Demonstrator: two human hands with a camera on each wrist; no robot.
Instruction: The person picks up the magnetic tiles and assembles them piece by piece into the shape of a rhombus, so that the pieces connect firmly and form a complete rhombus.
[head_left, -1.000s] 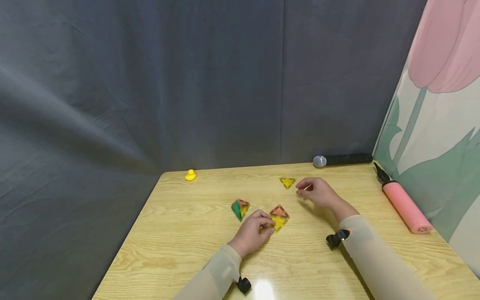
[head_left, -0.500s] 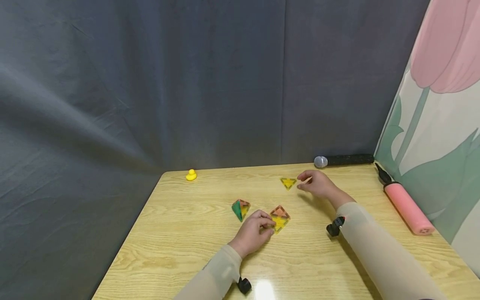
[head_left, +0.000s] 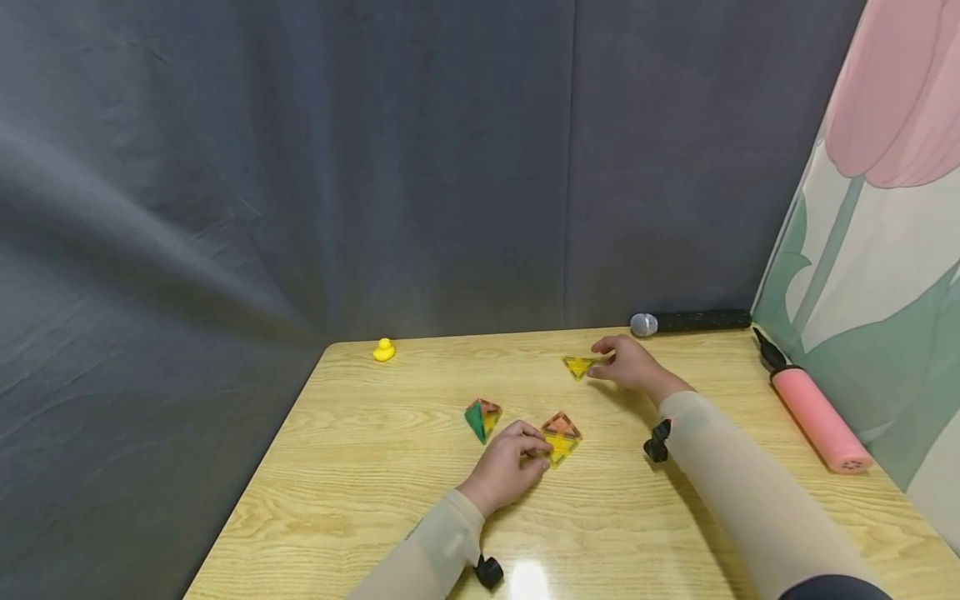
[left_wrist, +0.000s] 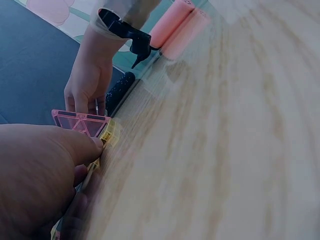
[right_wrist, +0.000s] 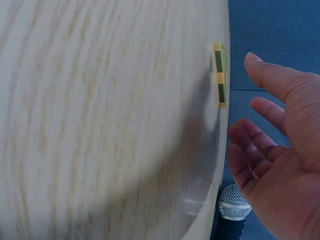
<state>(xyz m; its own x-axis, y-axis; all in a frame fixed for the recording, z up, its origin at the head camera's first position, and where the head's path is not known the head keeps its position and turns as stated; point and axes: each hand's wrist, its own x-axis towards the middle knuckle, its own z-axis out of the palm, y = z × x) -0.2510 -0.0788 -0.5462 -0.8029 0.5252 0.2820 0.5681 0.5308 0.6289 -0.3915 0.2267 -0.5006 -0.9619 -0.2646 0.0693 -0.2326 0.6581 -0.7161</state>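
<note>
Your left hand [head_left: 504, 468] pinching one yellow tile [head_left: 562, 448], right hand [head_left: 628, 365], fingers apart, near one triangle [head_left: 577, 367], tip toward you.

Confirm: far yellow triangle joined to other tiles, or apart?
Apart. In the head view, bare table separates the yellow triangle by the right hand from the tiles at the left hand and the green-sided piece.

- yellow toy duck [head_left: 384, 350] near the far left corner of the worktop [head_left: 337, 467]
- black microphone [head_left: 693, 322] with silver head, at the far edge
- pink pump [head_left: 821, 419] beside the tulip-patterned wall [head_left: 862, 292]
- dark curtain [head_left: 450, 167] behind
</note>
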